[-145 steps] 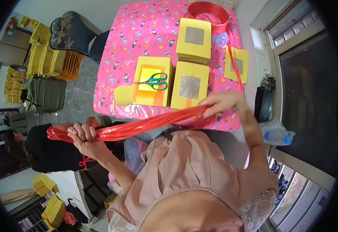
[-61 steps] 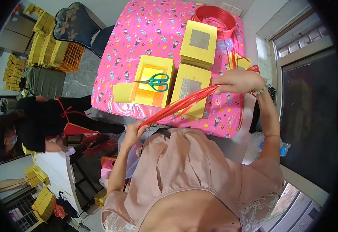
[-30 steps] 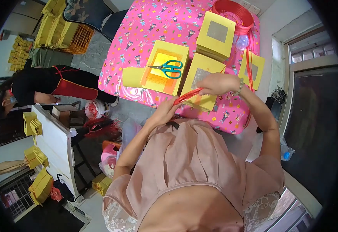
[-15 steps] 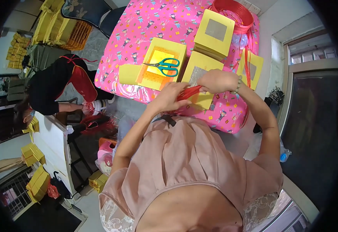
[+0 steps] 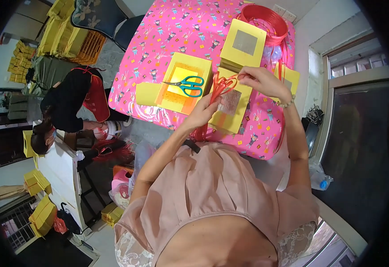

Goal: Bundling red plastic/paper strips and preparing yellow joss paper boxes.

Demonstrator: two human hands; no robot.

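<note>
Red ribbon (image 5: 221, 84) gathered into loops between your two hands, over the near right part of the pink table (image 5: 159, 35).

Your left hand (image 5: 202, 113) is closed around the lower end of the ribbon bundle, fingers curled tight on it; your right hand (image 5: 260, 80) pinches the upper loops between thumb and fingers, just above a yellow box (image 5: 230, 107) with a silvery window. A second yellow box (image 5: 243, 42) stands farther off, beside a red ribbon spool (image 5: 265, 20) at the far right corner. Green-handled scissors (image 5: 186, 84) lie on an open yellow box (image 5: 181, 82) just left of your hands. Judging by the loops, you are at the folding or bow-forming stage; the next move likely calls for keeping the loops even while one hand holds the centre firmly, so that nothing slips apart. Another person (image 5: 70, 107) bends over at the left, well apart.
</note>
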